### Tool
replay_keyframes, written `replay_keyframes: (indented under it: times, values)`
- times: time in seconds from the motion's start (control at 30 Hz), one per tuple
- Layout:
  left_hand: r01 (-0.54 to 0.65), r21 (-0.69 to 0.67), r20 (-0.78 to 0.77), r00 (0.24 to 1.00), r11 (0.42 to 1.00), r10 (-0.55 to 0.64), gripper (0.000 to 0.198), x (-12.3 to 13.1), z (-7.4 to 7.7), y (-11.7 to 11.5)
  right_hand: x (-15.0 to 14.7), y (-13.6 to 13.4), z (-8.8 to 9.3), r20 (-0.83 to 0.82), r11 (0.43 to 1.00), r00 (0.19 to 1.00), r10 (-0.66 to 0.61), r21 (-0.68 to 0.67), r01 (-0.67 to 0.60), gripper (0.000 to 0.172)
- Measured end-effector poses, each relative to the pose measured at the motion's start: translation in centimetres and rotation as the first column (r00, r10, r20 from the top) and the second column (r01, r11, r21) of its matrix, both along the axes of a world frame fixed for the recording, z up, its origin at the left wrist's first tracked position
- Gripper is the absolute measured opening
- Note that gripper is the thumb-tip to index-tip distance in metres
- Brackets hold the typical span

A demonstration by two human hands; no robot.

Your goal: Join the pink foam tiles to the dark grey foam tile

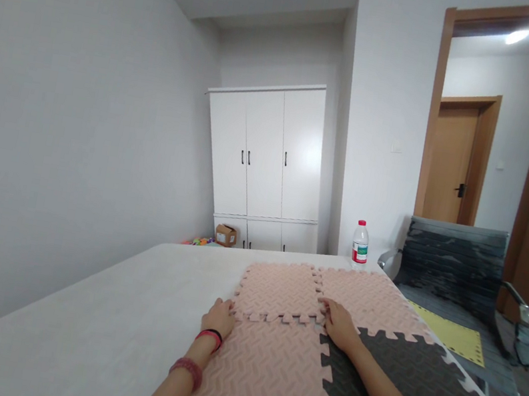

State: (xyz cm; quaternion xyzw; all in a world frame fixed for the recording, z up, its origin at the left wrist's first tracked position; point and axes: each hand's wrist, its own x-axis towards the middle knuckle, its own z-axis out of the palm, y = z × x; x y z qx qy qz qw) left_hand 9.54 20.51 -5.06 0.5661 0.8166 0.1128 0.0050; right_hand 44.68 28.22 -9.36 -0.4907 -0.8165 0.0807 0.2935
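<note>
Four interlocking foam mat tiles are laid out on a white surface: a far-left pink foam mat tile [280, 288], a far-right pink tile [364, 294], a near pink tile [265, 374] and a dark grey tile [417, 379]. My left hand [219, 317], with bands on its wrist, has its fingers curled at the near left corner of the far-left pink tile. My right hand [338, 322] pinches that tile's near right corner, where the tiles meet. Small dark gaps show along the seam between the far-left and near pink tiles. Both thumbs are partly hidden.
A water bottle [360, 242] with a red cap stands at the white table's [123, 316] far edge. To the right is a dark office chair [451, 263] with a yellow foam piece [454, 336] on its seat. A white cabinet [266, 158] and a cardboard box [226, 235] are behind.
</note>
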Motion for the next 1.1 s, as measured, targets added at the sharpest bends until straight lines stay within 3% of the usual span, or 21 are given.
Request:
replay_keyframes:
  times: [0.17, 0.33, 0.47, 0.7, 0.97, 1.1]
  values:
    - [-0.032, -0.027, 0.012, 0.999, 0.999, 0.033, 0.033, -0.1, 0.3, 0.0, -0.1, -0.1, 0.1, -0.022, 1.000, 0.999, 0.024, 0.021, -0.023, 0.049]
    - [-0.052, -0.040, 0.001, 0.999, 0.998, 0.052, 0.037, -0.2, 0.9, -0.2, -0.3, -1.3, 1.0, -0.010, 0.996, 0.997, 0.078, 0.049, -0.077, 0.032]
    - [-0.045, -0.047, -0.019, 0.999, 0.998, 0.044, 0.036, 0.2, 1.1, 0.1, -0.4, -1.5, 1.2, 0.001, 0.997, 0.998, 0.063, 0.054, -0.063, 0.038]
    - [-0.046, -0.018, -0.135, 0.990, 0.999, 0.043, 0.035, 1.4, 0.9, 0.0, -0.3, -1.0, 1.2, 0.003, 0.999, 1.000, -0.002, 0.043, 0.002, 0.033]
    - [-0.030, -0.007, -0.265, 0.964, 1.000, 0.027, 0.031, 1.2, 0.7, -0.1, -0.3, -1.0, 1.0, 0.013, 0.999, 1.000, -0.005, 0.041, 0.005, 0.034]
    - [0.026, 0.030, -0.364, 0.931, 0.999, -0.014, 0.026, 1.5, 0.9, -0.2, -0.4, -1.1, 0.9, 0.045, 0.999, 0.999, -0.018, 0.045, 0.016, 0.033]
